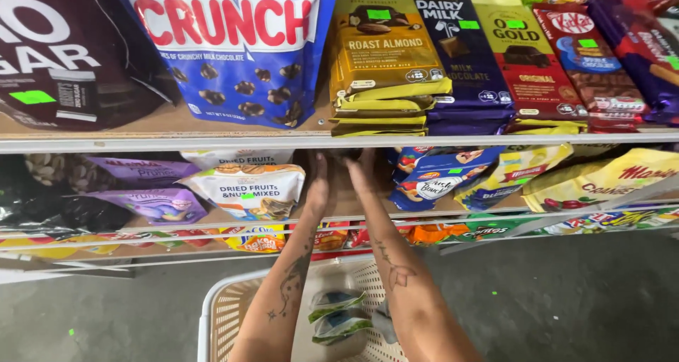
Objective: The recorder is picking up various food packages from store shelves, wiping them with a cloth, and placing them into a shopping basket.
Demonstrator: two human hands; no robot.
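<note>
Both my forearms reach up from the bottom of the view into a gap on the middle shelf. My left hand is beside a white bag of dried fruit. My right hand is next to a blue snack bag. The two hands are close together, palms facing each other. Their fingertips go into the shadow under the upper shelf, around something dark that I cannot make out. Whether they grip it is hidden.
A white plastic basket stands on the grey floor below my arms, with green, blue and white packets in it. The upper shelf carries a large blue chocolate bag and stacked chocolate bars. Purple bags lie left, yellow bags right.
</note>
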